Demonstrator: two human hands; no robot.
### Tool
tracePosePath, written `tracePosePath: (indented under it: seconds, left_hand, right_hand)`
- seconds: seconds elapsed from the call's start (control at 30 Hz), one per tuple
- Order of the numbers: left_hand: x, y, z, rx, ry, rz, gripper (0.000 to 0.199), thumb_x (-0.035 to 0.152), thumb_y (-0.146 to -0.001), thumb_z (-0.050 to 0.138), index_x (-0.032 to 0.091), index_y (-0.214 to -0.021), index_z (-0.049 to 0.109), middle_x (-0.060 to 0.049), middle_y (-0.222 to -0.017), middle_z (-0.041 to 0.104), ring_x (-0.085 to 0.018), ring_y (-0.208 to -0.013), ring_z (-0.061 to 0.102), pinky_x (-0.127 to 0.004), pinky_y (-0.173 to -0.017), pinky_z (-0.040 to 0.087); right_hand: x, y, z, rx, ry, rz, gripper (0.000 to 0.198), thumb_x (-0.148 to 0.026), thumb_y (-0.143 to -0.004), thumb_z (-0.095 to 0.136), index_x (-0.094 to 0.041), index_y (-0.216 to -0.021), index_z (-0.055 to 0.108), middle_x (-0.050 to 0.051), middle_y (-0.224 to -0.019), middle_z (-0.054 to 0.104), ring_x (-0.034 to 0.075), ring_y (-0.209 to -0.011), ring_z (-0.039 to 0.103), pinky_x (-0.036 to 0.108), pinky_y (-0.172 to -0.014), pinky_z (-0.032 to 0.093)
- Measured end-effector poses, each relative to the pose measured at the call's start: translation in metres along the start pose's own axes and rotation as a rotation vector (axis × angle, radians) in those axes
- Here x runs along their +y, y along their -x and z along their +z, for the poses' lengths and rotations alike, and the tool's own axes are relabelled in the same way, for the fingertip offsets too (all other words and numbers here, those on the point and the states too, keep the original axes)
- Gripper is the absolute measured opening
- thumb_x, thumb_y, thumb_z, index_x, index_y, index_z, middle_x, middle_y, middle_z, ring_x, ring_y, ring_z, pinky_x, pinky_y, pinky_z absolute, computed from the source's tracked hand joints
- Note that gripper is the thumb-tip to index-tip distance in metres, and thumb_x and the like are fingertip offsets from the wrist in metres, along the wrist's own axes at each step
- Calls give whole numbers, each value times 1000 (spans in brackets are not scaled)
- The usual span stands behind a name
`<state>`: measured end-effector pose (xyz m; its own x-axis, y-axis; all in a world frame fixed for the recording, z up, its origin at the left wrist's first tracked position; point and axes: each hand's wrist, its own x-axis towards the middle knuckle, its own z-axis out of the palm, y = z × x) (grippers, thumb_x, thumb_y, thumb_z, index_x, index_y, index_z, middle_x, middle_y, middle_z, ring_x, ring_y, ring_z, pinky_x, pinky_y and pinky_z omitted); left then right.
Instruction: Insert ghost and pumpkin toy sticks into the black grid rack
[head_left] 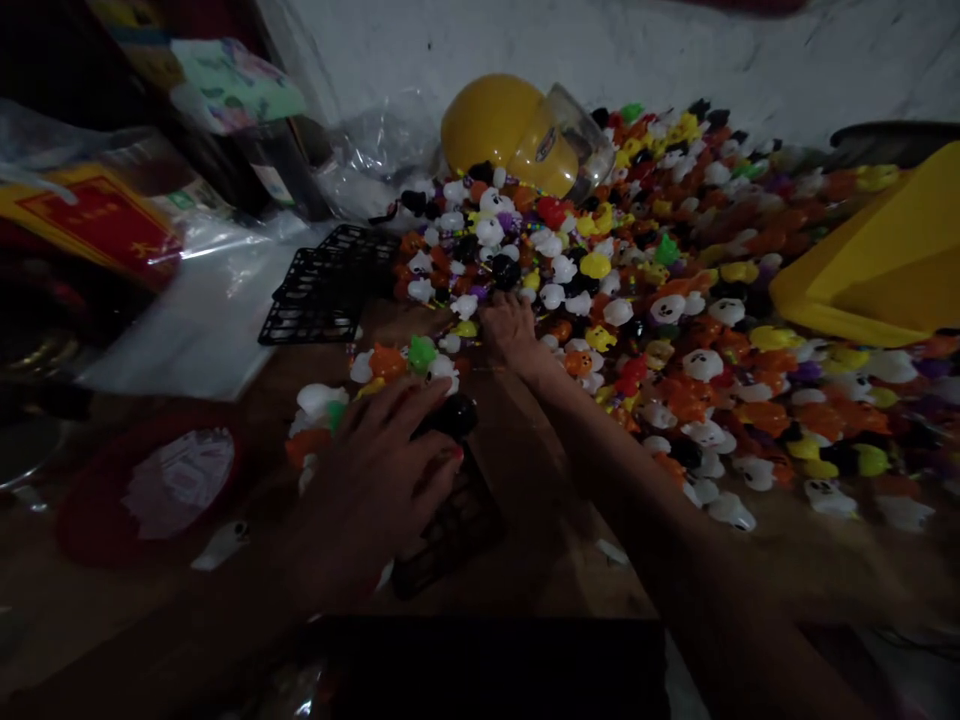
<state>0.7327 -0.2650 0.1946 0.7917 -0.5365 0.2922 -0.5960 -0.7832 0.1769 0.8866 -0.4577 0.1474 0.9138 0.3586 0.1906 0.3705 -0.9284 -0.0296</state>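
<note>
My left hand point(382, 470) hovers palm down with its fingers apart, over a black grid tray point(450, 530). Just past its fingertips sits a black toy figure point(455, 414). Small toys lie beyond and beside that hand, among them an orange figure point(386, 361), a green figure point(421, 353) and a white figure point(319, 400). At the near edge of a big heap of toy figures point(705, 365), my right hand point(512, 332) reaches down with bent fingers, close to a black round figure point(505, 271). Whatever its fingertips grip is hidden.
Black grid trays point(322, 290) lie stacked at the left of the heap. Behind stands a yellow helmet point(502, 130) by the wall. A yellow scoop-like container point(877, 260) rests at right. A red bowl point(82, 520) with paper slips is at left, near plastic sheeting point(187, 330).
</note>
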Motion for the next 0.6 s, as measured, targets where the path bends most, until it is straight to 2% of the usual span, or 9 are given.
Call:
tracePosePath:
  seconds: [0.17,0.3,0.4,0.5,0.6]
  left_hand:
    - [2,-1,-7,-78,6,-37,34,34,-97,46,20,-87,76,-9,-152,53,-37,-139,48,-62,-111,45]
    - [-2,-1,-11,-146,46,-57,39,35,-100,42,16,-93,75,-8,-155,49,-35,-143,43,-58,-120,36]
    - [-10,-5,-11,-191,54,19,42,37,-102,38,16,-95,74,-4,-155,48,-31,-143,44,-55,-123,34]
    - [-17,-14,-13,-245,-7,97,39,34,-100,41,15,-93,74,-8,-149,54,-31,-137,50,-54,-120,37]
    - [-17,-25,-19,-292,-25,114,36,31,-99,44,18,-85,74,-4,-134,65,-24,-125,60,-46,-114,45]
  right_hand:
    - [-4,13,-38,-16,-40,71,34,-21,-102,47,-13,-133,60,14,-142,56,30,-132,47,44,-111,32]
    - [-9,59,-58,69,-109,83,42,-30,-104,49,-11,-142,51,13,-133,65,32,-130,47,47,-109,35]
    - [-21,117,-50,20,-133,122,35,-28,-105,46,-11,-134,57,15,-122,69,32,-121,53,46,-104,40]
    - [-38,165,-31,-94,-151,223,29,-22,-103,43,-14,-121,64,17,-116,67,30,-112,57,42,-96,44]
    - [-50,187,-17,-120,-176,272,34,-23,-102,43,-16,-132,59,18,-125,62,28,-109,58,37,-90,47]
